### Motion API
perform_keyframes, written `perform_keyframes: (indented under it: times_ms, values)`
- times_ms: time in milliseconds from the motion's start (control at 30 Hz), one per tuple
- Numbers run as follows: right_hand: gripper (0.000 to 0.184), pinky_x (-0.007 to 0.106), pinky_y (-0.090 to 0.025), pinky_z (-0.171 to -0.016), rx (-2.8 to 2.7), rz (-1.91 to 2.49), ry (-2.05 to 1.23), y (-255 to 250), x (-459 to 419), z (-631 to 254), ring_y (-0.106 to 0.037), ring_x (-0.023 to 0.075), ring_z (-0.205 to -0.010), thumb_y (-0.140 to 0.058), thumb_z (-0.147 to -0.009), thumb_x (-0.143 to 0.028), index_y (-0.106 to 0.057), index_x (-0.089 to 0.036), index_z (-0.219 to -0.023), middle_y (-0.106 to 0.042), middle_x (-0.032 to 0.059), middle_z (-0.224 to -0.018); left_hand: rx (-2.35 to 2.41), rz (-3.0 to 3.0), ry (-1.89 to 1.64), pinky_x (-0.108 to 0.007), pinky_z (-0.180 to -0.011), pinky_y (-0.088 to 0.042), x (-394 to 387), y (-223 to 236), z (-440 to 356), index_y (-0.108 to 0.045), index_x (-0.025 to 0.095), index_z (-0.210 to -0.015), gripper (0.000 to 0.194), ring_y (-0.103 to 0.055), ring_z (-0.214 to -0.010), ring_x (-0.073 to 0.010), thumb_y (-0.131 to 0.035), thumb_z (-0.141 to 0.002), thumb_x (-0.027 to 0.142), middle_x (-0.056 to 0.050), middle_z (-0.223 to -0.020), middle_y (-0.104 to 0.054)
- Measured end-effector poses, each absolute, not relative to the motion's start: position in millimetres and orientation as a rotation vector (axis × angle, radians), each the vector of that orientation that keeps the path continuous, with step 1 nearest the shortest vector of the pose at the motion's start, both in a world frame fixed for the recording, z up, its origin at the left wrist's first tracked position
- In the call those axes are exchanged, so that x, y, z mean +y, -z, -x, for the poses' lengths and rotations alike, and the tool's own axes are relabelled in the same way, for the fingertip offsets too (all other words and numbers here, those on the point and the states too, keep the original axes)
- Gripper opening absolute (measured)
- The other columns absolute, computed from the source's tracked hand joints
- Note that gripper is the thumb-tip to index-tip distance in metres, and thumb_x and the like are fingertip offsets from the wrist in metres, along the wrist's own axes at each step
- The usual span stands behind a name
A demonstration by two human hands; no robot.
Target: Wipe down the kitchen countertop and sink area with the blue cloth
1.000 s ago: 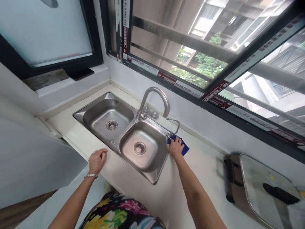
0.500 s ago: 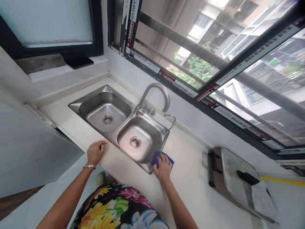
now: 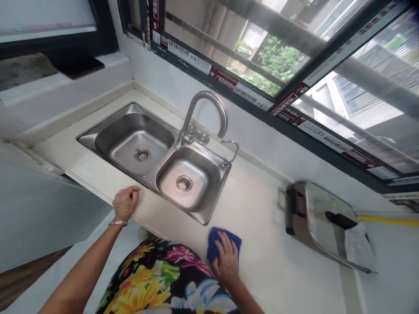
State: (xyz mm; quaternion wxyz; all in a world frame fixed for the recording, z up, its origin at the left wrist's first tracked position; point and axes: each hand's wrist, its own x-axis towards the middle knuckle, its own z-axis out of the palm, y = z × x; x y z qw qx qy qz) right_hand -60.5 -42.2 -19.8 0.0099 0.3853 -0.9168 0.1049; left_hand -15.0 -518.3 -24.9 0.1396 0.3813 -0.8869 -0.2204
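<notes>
My right hand (image 3: 227,259) presses a blue cloth (image 3: 214,242) flat on the pale countertop (image 3: 258,218), near its front edge and just right of the sink's front corner. Its fingers curl over the cloth. My left hand (image 3: 124,203) rests on the counter's front edge in front of the left basin, fingers curled in a loose fist with nothing visible in them; a silver bracelet sits on the wrist. The steel double sink (image 3: 153,161) lies between and behind the hands.
A curved steel faucet (image 3: 204,111) and a small side tap (image 3: 231,152) stand behind the sink. An electric cooking pan with a glass lid (image 3: 327,222) sits on the counter at the right. A window runs along the back wall.
My right hand has drawn the blue cloth from the sink's back right corner along its right side to the counter's front edge. The left hand stays in place.
</notes>
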Motion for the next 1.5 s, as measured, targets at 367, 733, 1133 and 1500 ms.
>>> perform_keyframes:
  times_ms: [367,733,1133,1500]
  values:
    - [0.057,0.047,-0.023,-0.117,-2.967,-0.735,-0.118,20.2,-123.5,200.1,-0.031,0.0277,-0.146,-0.04,-0.086,-0.029,-0.048,-0.017,-0.141,-0.04,0.0134,-0.158,-2.556,-1.131,0.634,-0.032,-0.071,-0.04,-516.9,24.4,16.5,-0.077,0.023,-0.094,0.033,-0.059,-0.079,-0.0223,-0.045,-0.089,0.027,-0.006,-0.076,-0.07]
    - [0.054,0.047,-0.024,-0.116,-2.917,-0.68,-0.138,28.5,-134.1,189.8,-0.034,0.0267,-0.144,-0.038,-0.089,-0.031,-0.051,-0.017,-0.14,-0.04,0.0121,-0.158,-2.517,-1.116,0.618,-0.031,-0.07,-0.039,-513.5,21.7,13.6,-0.077,0.022,-0.094,0.034,-0.058,-0.077,-0.0222,-0.044,-0.089,0.026,-0.006,-0.072,-0.067]
    - [0.059,0.048,-0.032,-0.115,-2.897,-0.732,-0.145,37.0,-16.9,122.4,-0.033,0.028,-0.147,-0.043,-0.086,-0.026,-0.044,-0.02,-0.144,-0.039,0.0127,-0.158,-2.578,-1.015,0.681,-0.033,-0.069,-0.038,-523.2,18.8,13.2,-0.075,0.021,-0.098,0.036,-0.057,-0.079,-0.0239,-0.041,-0.09,0.029,-0.007,-0.079,-0.07]
    - [0.059,0.043,-0.025,-0.12,-2.952,-0.035,-0.122,38.0,57.4,218.1,-0.032,0.0241,-0.147,-0.035,-0.089,-0.034,-0.043,-0.017,-0.145,-0.04,0.0095,-0.158,-2.581,-1.287,0.674,-0.034,-0.063,-0.037,-514.2,2.0,29.0,-0.072,0.024,-0.101,0.036,-0.052,-0.069,-0.0232,-0.039,-0.09,0.033,-0.007,-0.083,-0.069]
